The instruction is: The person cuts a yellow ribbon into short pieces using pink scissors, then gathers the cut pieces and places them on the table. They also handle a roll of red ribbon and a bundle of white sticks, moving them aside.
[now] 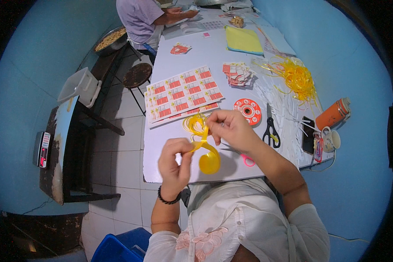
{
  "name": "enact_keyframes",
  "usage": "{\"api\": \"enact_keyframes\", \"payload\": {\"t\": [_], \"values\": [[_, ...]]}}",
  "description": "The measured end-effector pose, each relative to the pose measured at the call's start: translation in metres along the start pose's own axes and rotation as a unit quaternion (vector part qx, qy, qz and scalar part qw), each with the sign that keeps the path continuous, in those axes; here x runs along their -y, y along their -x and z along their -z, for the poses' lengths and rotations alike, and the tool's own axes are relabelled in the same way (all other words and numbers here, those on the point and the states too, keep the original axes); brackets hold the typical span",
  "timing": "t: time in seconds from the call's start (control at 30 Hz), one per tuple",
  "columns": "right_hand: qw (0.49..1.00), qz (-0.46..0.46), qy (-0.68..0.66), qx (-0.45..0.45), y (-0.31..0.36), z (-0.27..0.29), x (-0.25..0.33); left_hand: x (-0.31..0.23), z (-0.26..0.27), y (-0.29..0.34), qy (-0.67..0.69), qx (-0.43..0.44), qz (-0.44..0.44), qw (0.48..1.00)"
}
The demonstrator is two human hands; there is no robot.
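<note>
A glossy yellow ribbon (210, 162) is stretched between my hands over the table's near edge, with a wide curl hanging below. My left hand (175, 160) pinches one part of it between thumb and finger. With its fingertips, my right hand (229, 130) grips the upper part. Behind the fingers, thin yellow loops (194, 124) lie by the printed card sheets (183, 94). Pink-handled scissors (248, 160) rest below my right wrist, partly hidden by it. Black-handled scissors (271, 133) lie right of that hand, near a red reel (247, 110).
A heap of yellow ribbon (298, 81), white strips, an orange bottle (333, 114), a mug (331, 139) and a phone (308, 135) line the right side. Cut cards (239, 74) and a yellow cloth (243, 40) lie farther back. Another person (139, 22) works at the far left.
</note>
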State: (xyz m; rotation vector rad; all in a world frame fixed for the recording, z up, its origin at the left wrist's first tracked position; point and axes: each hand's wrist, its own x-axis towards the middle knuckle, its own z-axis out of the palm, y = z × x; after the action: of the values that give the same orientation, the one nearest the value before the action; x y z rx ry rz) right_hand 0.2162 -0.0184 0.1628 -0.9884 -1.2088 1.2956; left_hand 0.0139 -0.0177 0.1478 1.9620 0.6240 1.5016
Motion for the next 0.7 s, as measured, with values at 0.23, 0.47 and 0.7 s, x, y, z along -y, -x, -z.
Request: {"api": "enact_keyframes", "payload": {"t": [0.23,0.47,0.7], "values": [[0.974,-0.061,-0.119,-0.185,-0.042,0.055,-0.055,-0.003,0.094,0.030,0.176,-0.189,-0.030,0.966],[0.957,-0.095,0.025,-0.273,-0.052,0.087,-0.102,-0.026,0.192,0.062,-0.013,-0.544,-0.026,0.839],[0.940,-0.100,0.225,-0.238,-0.044,0.082,-0.108,-0.008,0.153,0.049,-0.173,-0.296,0.018,0.939]]}}
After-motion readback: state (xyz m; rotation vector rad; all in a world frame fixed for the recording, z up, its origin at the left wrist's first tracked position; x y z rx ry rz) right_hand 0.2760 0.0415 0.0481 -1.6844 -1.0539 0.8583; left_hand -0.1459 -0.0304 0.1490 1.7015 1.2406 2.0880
